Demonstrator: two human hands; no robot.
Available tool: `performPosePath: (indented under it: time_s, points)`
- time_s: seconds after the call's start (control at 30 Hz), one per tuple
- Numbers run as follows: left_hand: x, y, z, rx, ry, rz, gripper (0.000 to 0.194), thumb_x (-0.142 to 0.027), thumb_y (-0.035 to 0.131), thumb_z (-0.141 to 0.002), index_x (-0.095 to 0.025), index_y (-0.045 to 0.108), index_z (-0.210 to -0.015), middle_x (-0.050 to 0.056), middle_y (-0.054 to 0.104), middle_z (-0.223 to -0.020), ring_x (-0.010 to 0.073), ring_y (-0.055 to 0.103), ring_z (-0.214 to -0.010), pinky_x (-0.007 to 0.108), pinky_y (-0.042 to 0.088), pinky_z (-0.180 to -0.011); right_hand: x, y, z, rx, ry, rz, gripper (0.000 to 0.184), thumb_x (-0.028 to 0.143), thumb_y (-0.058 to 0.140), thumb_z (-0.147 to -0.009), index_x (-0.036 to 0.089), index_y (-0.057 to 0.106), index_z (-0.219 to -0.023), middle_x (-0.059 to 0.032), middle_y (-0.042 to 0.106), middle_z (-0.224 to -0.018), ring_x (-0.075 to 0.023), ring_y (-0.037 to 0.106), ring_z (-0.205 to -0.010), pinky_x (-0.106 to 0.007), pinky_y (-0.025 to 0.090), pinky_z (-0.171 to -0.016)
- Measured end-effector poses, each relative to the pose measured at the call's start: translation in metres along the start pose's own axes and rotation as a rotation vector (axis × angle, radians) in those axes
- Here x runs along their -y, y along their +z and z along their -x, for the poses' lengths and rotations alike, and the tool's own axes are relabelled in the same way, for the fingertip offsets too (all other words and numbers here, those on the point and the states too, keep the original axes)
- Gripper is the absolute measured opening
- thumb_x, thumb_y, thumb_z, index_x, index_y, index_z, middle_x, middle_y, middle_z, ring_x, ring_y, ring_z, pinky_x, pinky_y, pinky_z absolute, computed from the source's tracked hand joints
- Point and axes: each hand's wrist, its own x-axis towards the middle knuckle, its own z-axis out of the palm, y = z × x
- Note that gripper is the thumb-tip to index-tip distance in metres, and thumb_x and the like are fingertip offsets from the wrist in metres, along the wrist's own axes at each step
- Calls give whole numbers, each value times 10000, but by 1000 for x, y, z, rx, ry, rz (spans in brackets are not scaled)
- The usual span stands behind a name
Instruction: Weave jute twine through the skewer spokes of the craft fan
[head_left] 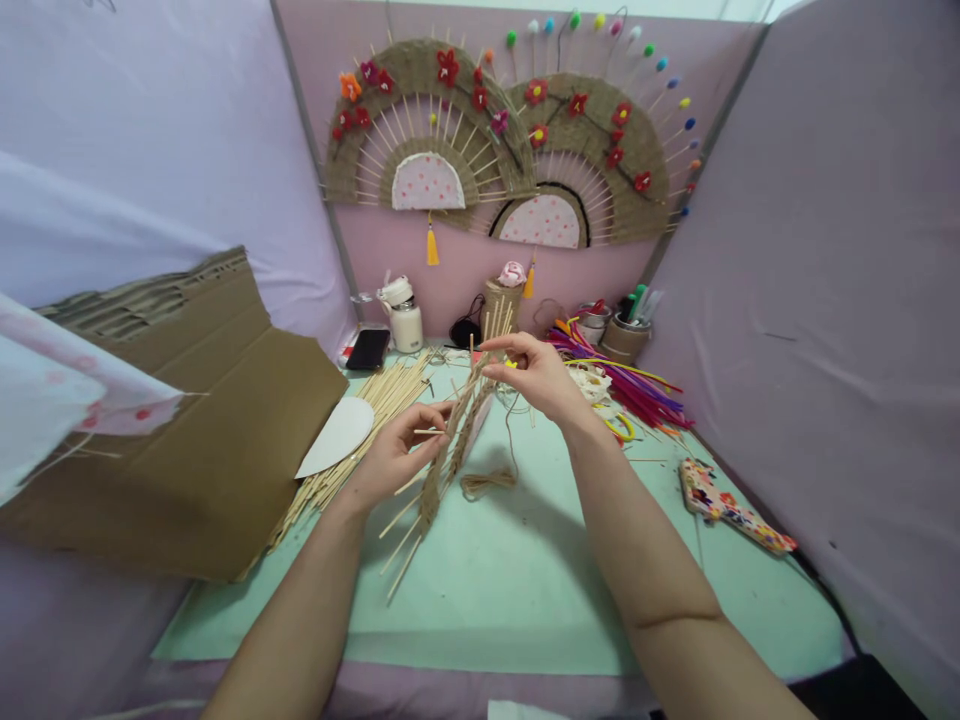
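Between my hands, edge-on to me, stands a fan [432, 488] of thin wooden sticks woven with brown twine; stick ends jut from it at the top and lower left. My left hand [401, 448] grips its left side, thumb and fingers closed around the edge near one short stick. Higher up, my right hand [536, 375] has its thumb and fingers pinched at the upper part of the fan. A small twine hank [487, 484] lies on the table below, and a loose strand rises from it towards my right hand. The exact fingertip contacts are partly hidden.
Left are a cardboard sheet [187, 430], a white paper half-circle [337, 435] and many loose sticks [397, 385]. Colourful pipe cleaners [637, 385], yellow-handled scissors [621, 430] and a flowered glue gun [724, 500] lie right. Behind stand a bottle [405, 318] and phone [368, 349]; finished fans [420, 75] hang above.
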Motion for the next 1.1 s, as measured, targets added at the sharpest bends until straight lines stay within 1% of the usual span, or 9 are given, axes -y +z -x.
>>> performPosePath:
  time_s: [0.13, 0.33, 0.43, 0.53, 0.6, 0.7, 0.77, 0.9, 1.1]
  points:
    - [-1, 1, 1, -6, -1, -3, 197, -374, 639, -826, -197, 556, -850, 118, 568, -1338, 259, 534, -1213, 389, 457, -947, -5, 10, -2, -20, -70, -30, 131, 263, 701, -714, 191, 747, -814, -20, 635, -782, -134, 541, -744, -276, 408, -711]
    - [4, -9, -3, 8, -7, 123, 161, -289, 643, -811, -201, 583, -933, 110, 595, -1307, 252, 547, -1204, 430, 418, -1015, -12, 22, -4, -40, -32, -101, 124, 279, 689, -718, 184, 747, -772, -35, 692, -776, -135, 570, -697, -264, 407, -651]
    - [-1, -17, -17, -39, -22, 218, 225, -290, 579, -830, -198, 602, -1035, 106, 598, -1298, 257, 542, -1209, 449, 424, -1014, -14, 23, -4, -35, -13, -99, 163, 317, 687, -715, 180, 749, -779, -32, 690, -747, -124, 535, -637, -256, 389, -604]
    - [-20, -21, -42, -102, -57, 135, 312, -346, 547, -850, -191, 599, -1116, 114, 602, -1276, 247, 595, -1114, 414, 481, -924, -15, 22, -4, -32, 6, -75, 198, 342, 677, -722, 179, 749, -809, -17, 667, -703, -106, 475, -573, -246, 357, -559]
    - [-36, -22, -60, 10, -74, 15, 361, -362, 589, -827, -212, 587, -1155, 103, 603, -1268, 227, 608, -1062, 368, 499, -858, -16, 21, -4, -36, 7, -47, 206, 343, 671, -729, 180, 748, -827, -5, 646, -675, -99, 440, -548, -242, 337, -540]
    - [-52, -25, -84, 253, -62, -146, 350, -362, 662, -774, -208, 595, -1081, 78, 642, -1148, 206, 607, -1012, 328, 493, -801, -17, 20, -5, -55, -18, -13, 188, 327, 664, -739, 179, 744, -822, -14, 660, -711, -105, 468, -583, -241, 357, -565]
    - [-54, -26, -95, 317, -31, -234, 315, -369, 685, -753, -195, 597, -1000, 55, 659, -1026, 196, 610, -962, 325, 479, -797, -18, 19, -5, -70, -29, -1, 167, 309, 658, -746, 179, 738, -814, -28, 682, -763, -115, 510, -630, -244, 382, -601]
    - [-49, -21, -106, 263, 14, -356, 281, -388, 708, -718, -180, 594, -869, 31, 654, -891, 187, 606, -874, 326, 460, -782, -20, 20, -7, -56, -28, 3, 139, 292, 652, -755, 181, 724, -798, -21, 676, -754, -119, 539, -663, -238, 394, -623]
    - [-51, -7, -101, 166, -2, -363, 201, -335, 685, -714, -179, 584, -789, 23, 640, -832, 184, 608, -819, 298, 453, -695, -19, 20, -7, -45, -7, 5, 145, 300, 650, -762, 173, 705, -802, 21, 600, -654, -95, 461, -590, -228, 340, -571]
